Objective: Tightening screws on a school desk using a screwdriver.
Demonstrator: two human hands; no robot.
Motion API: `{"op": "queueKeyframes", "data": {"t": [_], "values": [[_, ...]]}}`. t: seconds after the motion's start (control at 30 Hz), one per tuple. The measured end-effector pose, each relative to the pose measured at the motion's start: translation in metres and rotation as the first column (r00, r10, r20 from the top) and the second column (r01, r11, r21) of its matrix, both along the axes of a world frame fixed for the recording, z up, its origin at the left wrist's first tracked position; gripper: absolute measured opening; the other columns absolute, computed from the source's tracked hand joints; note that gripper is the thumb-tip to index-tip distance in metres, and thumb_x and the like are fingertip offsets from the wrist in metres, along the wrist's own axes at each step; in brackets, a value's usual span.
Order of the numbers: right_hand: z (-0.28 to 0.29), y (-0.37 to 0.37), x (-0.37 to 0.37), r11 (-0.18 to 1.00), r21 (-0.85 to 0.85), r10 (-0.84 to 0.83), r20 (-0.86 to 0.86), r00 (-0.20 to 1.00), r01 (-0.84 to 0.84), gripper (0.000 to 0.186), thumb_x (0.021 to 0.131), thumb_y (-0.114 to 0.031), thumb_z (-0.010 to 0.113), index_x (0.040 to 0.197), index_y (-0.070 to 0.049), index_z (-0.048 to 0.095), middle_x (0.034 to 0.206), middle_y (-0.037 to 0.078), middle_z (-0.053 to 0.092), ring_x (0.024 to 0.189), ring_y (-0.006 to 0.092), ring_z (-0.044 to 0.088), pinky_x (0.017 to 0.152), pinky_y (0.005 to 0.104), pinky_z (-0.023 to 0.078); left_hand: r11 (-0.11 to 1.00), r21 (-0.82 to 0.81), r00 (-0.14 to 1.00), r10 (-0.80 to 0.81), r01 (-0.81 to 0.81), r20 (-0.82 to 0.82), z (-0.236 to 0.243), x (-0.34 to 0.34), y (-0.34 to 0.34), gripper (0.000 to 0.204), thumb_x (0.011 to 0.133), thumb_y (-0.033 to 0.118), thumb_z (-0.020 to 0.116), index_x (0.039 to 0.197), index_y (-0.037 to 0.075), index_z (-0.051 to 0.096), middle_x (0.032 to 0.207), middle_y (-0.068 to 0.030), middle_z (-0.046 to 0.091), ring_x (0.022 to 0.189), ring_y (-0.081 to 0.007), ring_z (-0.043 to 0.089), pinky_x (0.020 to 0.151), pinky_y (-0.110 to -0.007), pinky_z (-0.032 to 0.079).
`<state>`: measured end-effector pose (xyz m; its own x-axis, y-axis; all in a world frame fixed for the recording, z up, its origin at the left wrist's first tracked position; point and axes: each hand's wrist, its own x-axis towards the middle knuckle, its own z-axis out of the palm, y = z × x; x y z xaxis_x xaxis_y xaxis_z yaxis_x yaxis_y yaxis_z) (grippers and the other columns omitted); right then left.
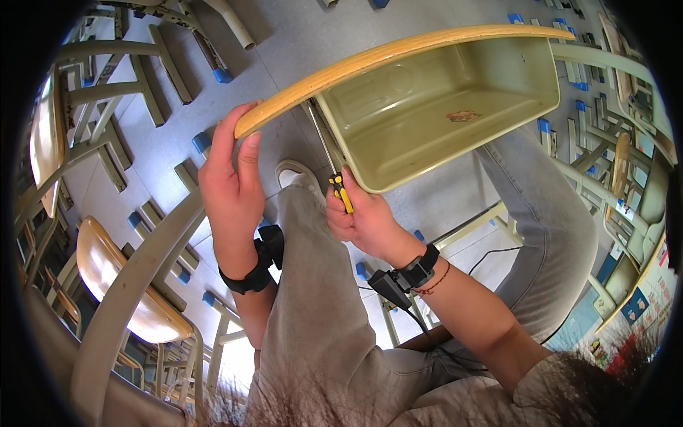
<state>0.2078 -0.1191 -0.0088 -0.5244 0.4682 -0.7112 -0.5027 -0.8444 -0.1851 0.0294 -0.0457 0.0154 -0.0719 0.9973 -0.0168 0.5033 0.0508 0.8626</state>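
Note:
With its fingers and thumb, my left hand (pixel 233 174) grips the left end of a wooden desktop (pixel 398 51). Under the desktop sits an olive-green desk tray (pixel 441 107), its open side toward me and a small red sticker inside. My right hand (pixel 366 217) is closed around the yellow and black handle of a screwdriver (pixel 339 191). Its thin metal shaft runs up along the outer left side of the tray toward the underside of the desktop. Where the shaft's tip ends is hidden beneath the wood edge.
A curved metal frame bar (pixel 135 285) passes on my left, beside a wooden chair seat (pixel 128 285). More chairs and desk legs with blue foot caps (pixel 222 75) stand around on the grey tiled floor (pixel 284 43). A dark cable (pixel 491 252) hangs near my right leg.

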Motion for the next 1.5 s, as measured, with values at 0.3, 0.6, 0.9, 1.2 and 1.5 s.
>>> {"op": "queueKeyframes", "data": {"t": [0.3, 0.6, 0.9, 1.2, 1.5], "values": [[-0.006, -0.012, -0.024, 0.855, 0.400, -0.222, 0.857, 0.465, -0.329, 0.053, 0.107, -0.051, 0.032, 0.088, -0.007, 0.056, 0.060, -0.002, 0.041, 0.051, 0.0092, 0.035, 0.047, 0.0252, 0.029, 1.000, 0.023, 1.000, 0.005, -0.005, -0.018, 0.002, -0.002, 0.000, 0.026, 0.101, 0.013, 0.055, 0.125, 0.005, 0.060, 0.112, -0.0094, 0.069, 0.093, -0.0149, 0.062, 0.084, -0.026, 0.048], [-0.018, -0.001, 0.014, 0.981, -0.184, -0.160, -0.600, 0.784, 0.059, 0.051, 0.106, -0.055, 0.030, 0.082, -0.011, 0.044, 0.058, -0.005, 0.033, 0.047, 0.0076, 0.030, 0.046, 0.0238, 0.025, 1.000, -0.004, 1.000, -0.006, 0.006, -0.015, 0.003, 0.001, 0.001, 0.025, 0.101, 0.013, 0.054, 0.124, 0.005, 0.060, 0.109, -0.0092, 0.068, 0.090, -0.0152, 0.060, 0.083, -0.025, 0.047], [0.013, 0.000, -0.010, 0.996, 0.091, -0.031, 0.349, 0.937, -0.001, 0.051, 0.106, -0.050, 0.034, 0.077, -0.011, 0.045, 0.060, -0.005, 0.033, 0.049, 0.0064, 0.027, 0.046, 0.0232, 0.023, 0.999, 0.034, 1.000, 0.000, 0.000, -0.003, -0.001, 0.001, 0.001, 0.025, 0.101, 0.012, 0.054, 0.124, 0.005, 0.060, 0.108, -0.0086, 0.068, 0.088, -0.0152, 0.060, 0.082, -0.025, 0.047], [0.014, 0.003, -0.001, 0.984, -0.163, -0.083, -0.059, 0.995, 0.072, 0.043, 0.105, -0.045, 0.044, 0.089, -0.006, 0.054, 0.081, -0.001, 0.049, 0.066, 0.0072, 0.042, 0.058, 0.0239, 0.033, 1.000, 0.007, 1.000, 0.005, -0.005, 0.006, -0.001, 0.000, 0.000, 0.024, 0.101, 0.012, 0.055, 0.124, 0.005, 0.060, 0.105, -0.0081, 0.068, 0.086, -0.0139, 0.058, 0.079, -0.025, 0.047], [-0.024, -0.005, 0.037, 0.990, -0.139, -0.075, -0.685, 0.725, -0.028, 0.036, 0.106, -0.043, 0.039, 0.093, -0.011, 0.046, 0.069, -0.005, 0.037, 0.057, 0.0073, 0.034, 0.051, 0.0232, 0.029, 1.000, 0.005, 1.000, 0.001, -0.001, -0.012, 0.001, 0.001, 0.000, 0.024, 0.101, 0.012, 0.055, 0.124, 0.004, 0.060, 0.103, -0.0075, 0.067, 0.084, -0.0138, 0.058, 0.078, -0.025, 0.047]]}}
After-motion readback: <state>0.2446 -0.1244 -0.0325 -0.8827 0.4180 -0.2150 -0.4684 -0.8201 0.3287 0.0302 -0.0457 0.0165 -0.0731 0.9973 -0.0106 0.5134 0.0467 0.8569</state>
